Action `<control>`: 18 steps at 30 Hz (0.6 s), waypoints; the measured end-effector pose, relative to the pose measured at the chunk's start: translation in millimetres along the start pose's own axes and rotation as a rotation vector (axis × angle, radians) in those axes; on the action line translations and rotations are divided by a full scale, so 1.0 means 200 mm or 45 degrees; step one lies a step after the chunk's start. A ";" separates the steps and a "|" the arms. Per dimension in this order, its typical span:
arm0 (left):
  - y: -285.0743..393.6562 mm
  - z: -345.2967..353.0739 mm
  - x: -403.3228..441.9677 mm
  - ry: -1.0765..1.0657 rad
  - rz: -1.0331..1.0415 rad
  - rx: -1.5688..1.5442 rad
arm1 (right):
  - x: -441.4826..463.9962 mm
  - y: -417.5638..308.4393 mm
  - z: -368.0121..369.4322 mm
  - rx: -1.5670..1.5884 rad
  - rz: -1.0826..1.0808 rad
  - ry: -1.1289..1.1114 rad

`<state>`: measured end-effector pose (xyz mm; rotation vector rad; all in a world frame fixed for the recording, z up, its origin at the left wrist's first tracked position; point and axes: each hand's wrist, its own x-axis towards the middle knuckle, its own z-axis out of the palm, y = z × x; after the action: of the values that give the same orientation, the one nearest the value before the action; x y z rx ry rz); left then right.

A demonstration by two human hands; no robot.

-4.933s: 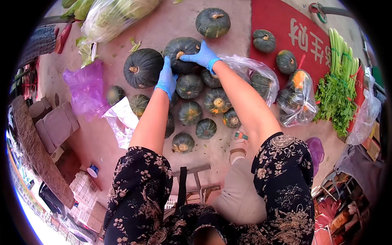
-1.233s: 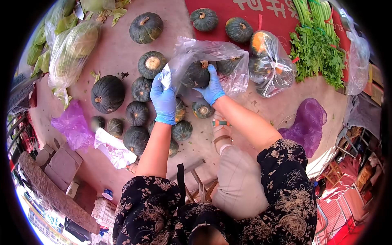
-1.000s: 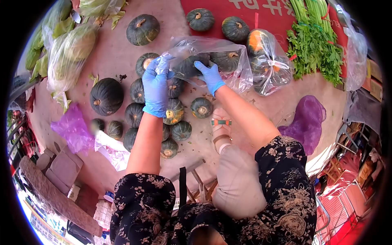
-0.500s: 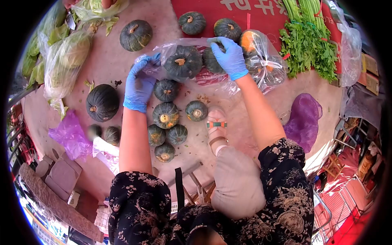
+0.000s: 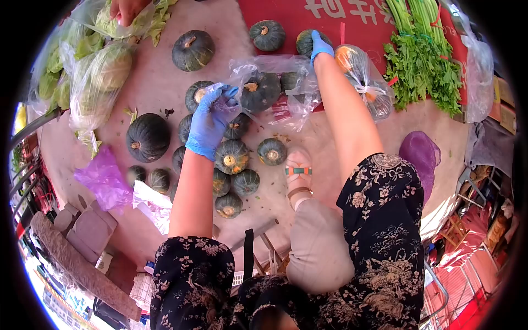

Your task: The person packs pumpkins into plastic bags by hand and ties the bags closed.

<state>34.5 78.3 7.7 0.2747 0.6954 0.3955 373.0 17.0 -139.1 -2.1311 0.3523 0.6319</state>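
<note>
My left hand (image 5: 212, 118), in a blue glove, has its fingers closed on the edge of a clear plastic bag (image 5: 302, 71). A dark green pumpkin (image 5: 260, 92) shows through the bag, with part of another beside it. Farther out, my gloved right hand (image 5: 321, 47) grips the right side of a dark green pumpkin (image 5: 308, 42) on the red sheet; some of its fingers are hidden. Several smaller pumpkins (image 5: 231, 157) lie below and around my left hand.
A tied bag with a cut pumpkin (image 5: 363, 82) and leafy celery (image 5: 423, 66) lie at the right. Bagged cabbages (image 5: 99, 82) are at the left, where another person's hand (image 5: 129, 10) shows. A purple plastic bag (image 5: 104, 179) and a purple mesh bag (image 5: 419, 159) flank my foot (image 5: 298, 170).
My right hand has let go of the bag's right side and moved up onto the pumpkin at the back. My left hand keeps hold of the bag and has shifted right.
</note>
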 end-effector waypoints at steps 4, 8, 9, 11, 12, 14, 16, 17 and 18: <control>-0.04 0.02 0.00 0.014 0.005 -0.037 | 0.02 0.00 -0.02 0.687 0.193 -0.141; -0.08 0.00 0.02 0.035 -0.029 -0.127 | -0.05 0.03 -0.04 0.889 0.175 -0.201; -0.09 0.00 0.03 0.036 -0.039 -0.142 | -0.10 0.00 -0.06 0.696 0.157 -0.172; -0.12 0.01 0.05 0.023 -0.069 -0.171 | -0.15 -0.02 -0.10 0.311 0.124 -0.106; -0.13 0.01 0.07 0.009 -0.084 -0.185 | -0.07 0.04 -0.07 0.329 0.119 -0.143; -0.14 0.01 0.10 -0.006 -0.124 -0.219 | -0.05 0.08 -0.06 0.339 0.110 -0.166; -0.16 0.00 0.12 0.002 -0.174 -0.262 | -0.04 0.07 -0.08 0.277 0.071 -0.200; -0.16 0.00 0.13 0.009 -0.175 -0.253 | -0.04 0.07 -0.09 0.211 0.036 -0.225; -0.17 0.00 0.13 0.018 -0.176 -0.246 | -0.06 0.06 -0.10 0.144 0.002 -0.250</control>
<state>61.4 60.7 -20.2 0.0410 0.6804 0.3301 363.4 -6.1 -131.4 -1.9422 0.2746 0.7965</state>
